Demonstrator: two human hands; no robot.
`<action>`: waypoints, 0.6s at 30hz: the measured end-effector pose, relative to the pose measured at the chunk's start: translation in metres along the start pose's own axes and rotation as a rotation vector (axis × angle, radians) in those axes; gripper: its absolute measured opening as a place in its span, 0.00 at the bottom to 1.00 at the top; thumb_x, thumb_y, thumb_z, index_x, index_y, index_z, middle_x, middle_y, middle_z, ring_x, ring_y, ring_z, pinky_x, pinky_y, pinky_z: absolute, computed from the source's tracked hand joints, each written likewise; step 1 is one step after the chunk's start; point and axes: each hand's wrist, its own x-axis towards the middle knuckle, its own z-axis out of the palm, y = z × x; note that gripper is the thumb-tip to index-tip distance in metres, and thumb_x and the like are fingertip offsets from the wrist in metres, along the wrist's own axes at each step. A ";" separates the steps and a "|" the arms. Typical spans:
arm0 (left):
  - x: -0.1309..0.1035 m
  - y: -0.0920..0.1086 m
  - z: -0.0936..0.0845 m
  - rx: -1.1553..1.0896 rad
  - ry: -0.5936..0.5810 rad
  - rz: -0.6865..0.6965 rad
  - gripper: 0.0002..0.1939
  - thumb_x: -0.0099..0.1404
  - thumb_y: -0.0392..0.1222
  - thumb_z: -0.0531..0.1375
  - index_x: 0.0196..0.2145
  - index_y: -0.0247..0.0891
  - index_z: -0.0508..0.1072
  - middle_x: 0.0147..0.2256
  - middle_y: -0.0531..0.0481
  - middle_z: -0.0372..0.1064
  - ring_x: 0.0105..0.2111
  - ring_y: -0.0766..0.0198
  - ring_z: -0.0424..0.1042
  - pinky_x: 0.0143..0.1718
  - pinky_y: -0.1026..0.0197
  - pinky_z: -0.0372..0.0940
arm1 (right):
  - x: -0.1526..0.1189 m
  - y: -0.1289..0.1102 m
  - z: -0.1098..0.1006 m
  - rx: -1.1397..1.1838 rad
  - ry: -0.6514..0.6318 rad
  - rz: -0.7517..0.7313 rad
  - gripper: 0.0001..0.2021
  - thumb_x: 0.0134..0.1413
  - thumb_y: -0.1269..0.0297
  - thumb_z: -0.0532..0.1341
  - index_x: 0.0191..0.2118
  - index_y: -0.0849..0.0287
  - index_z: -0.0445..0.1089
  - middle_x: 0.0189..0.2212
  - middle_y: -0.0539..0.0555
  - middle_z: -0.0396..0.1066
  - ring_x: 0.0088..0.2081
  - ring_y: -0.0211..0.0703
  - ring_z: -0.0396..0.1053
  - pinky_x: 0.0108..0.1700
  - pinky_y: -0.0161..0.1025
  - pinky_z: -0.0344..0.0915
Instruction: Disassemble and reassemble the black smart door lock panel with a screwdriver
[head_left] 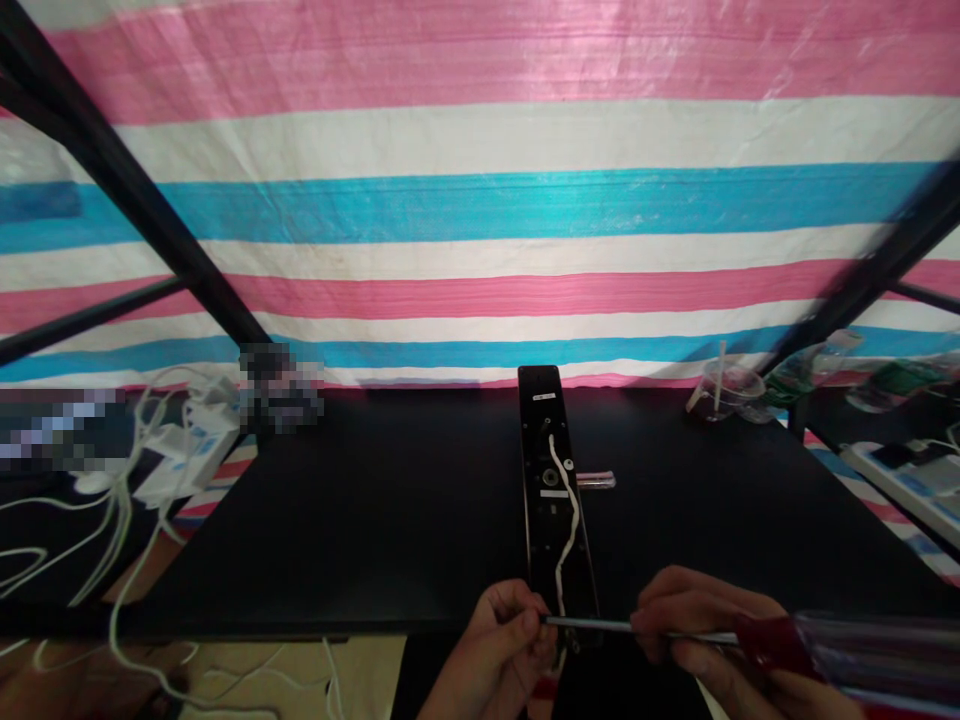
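Observation:
My right hand (712, 620) is closed around the steel shaft of a screwdriver (607, 625) with a red and clear handle. The shaft points left, its tip meeting the fingers of my left hand (510, 640). Thumb and forefinger are pinched there; whatever small thing they may hold is hidden. Just beyond both hands, a long black door lock panel (536, 510) lies lengthwise on the black table, its back side up. A white cable (574, 520) runs along it toward me, and a shiny lever handle (598, 480) sticks out to the right.
White power strips (191, 455) and tangled cables are at the left. Clear plastic cups (727, 390) and green-labelled bottles (802, 375) stand or lie at the back right. Another power strip (900, 490) is at the right. Striped sheeting (480, 210) hangs behind the black table (360, 510).

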 end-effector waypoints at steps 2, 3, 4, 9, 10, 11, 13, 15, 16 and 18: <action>-0.002 0.002 0.003 0.020 0.029 0.053 0.24 0.40 0.46 0.79 0.27 0.35 0.71 0.27 0.54 0.69 0.24 0.73 0.65 0.30 0.66 0.59 | 0.001 0.006 0.002 0.011 0.097 -0.025 0.06 0.55 0.58 0.67 0.30 0.49 0.82 0.25 0.55 0.79 0.28 0.49 0.79 0.27 0.36 0.77; -0.003 0.004 0.005 0.032 0.047 0.080 0.24 0.40 0.46 0.80 0.27 0.35 0.72 0.27 0.54 0.69 0.24 0.73 0.66 0.30 0.65 0.60 | 0.001 0.009 0.003 0.015 0.132 -0.029 0.07 0.55 0.58 0.68 0.30 0.50 0.82 0.25 0.56 0.79 0.28 0.49 0.79 0.27 0.36 0.77; -0.005 0.005 0.007 0.049 0.064 0.109 0.23 0.40 0.45 0.80 0.27 0.35 0.72 0.27 0.54 0.69 0.24 0.72 0.66 0.30 0.65 0.60 | 0.001 0.012 0.003 0.020 0.150 -0.035 0.06 0.54 0.58 0.68 0.29 0.50 0.82 0.25 0.56 0.79 0.28 0.50 0.79 0.26 0.36 0.77; -0.012 0.015 0.020 0.166 0.072 0.221 0.23 0.37 0.49 0.79 0.22 0.35 0.72 0.24 0.53 0.68 0.24 0.69 0.65 0.26 0.65 0.58 | -0.008 0.017 0.017 0.108 0.262 0.076 0.10 0.52 0.54 0.70 0.27 0.54 0.81 0.21 0.56 0.76 0.22 0.47 0.76 0.22 0.36 0.75; -0.012 0.017 0.021 0.191 0.065 0.241 0.23 0.38 0.50 0.79 0.21 0.35 0.72 0.23 0.53 0.67 0.24 0.70 0.64 0.25 0.66 0.57 | -0.010 0.017 0.024 0.154 0.337 0.119 0.12 0.54 0.51 0.69 0.29 0.54 0.80 0.19 0.54 0.75 0.21 0.45 0.74 0.22 0.36 0.74; -0.012 0.019 0.022 0.219 0.064 0.263 0.23 0.38 0.50 0.79 0.20 0.35 0.73 0.23 0.53 0.67 0.24 0.70 0.64 0.25 0.66 0.57 | -0.012 0.016 0.031 0.198 0.407 0.161 0.14 0.56 0.50 0.67 0.30 0.55 0.80 0.18 0.53 0.73 0.20 0.43 0.73 0.22 0.36 0.73; -0.010 0.022 0.021 0.285 0.079 0.307 0.21 0.40 0.49 0.78 0.20 0.35 0.73 0.23 0.52 0.68 0.23 0.70 0.64 0.25 0.66 0.58 | -0.014 0.015 0.044 0.254 0.477 0.218 0.16 0.59 0.49 0.64 0.31 0.57 0.78 0.17 0.52 0.72 0.19 0.41 0.71 0.23 0.34 0.72; -0.005 0.026 0.016 0.342 0.126 0.361 0.20 0.41 0.49 0.78 0.20 0.34 0.74 0.23 0.52 0.69 0.23 0.70 0.64 0.26 0.66 0.59 | -0.012 0.015 0.052 0.248 0.453 0.231 0.16 0.61 0.50 0.62 0.31 0.58 0.77 0.19 0.52 0.73 0.20 0.41 0.73 0.24 0.34 0.72; -0.001 0.028 0.013 0.361 0.158 0.389 0.19 0.42 0.49 0.77 0.21 0.35 0.75 0.24 0.52 0.69 0.24 0.70 0.65 0.26 0.66 0.60 | -0.009 0.015 0.055 0.230 0.433 0.212 0.16 0.62 0.51 0.62 0.31 0.58 0.76 0.19 0.52 0.73 0.21 0.41 0.73 0.24 0.33 0.72; 0.009 0.031 0.007 0.387 0.205 0.450 0.20 0.44 0.50 0.77 0.30 0.36 0.78 0.26 0.51 0.73 0.26 0.67 0.69 0.30 0.66 0.64 | 0.002 0.017 0.054 0.185 0.364 0.125 0.17 0.63 0.52 0.60 0.30 0.58 0.76 0.19 0.52 0.74 0.21 0.41 0.74 0.23 0.32 0.71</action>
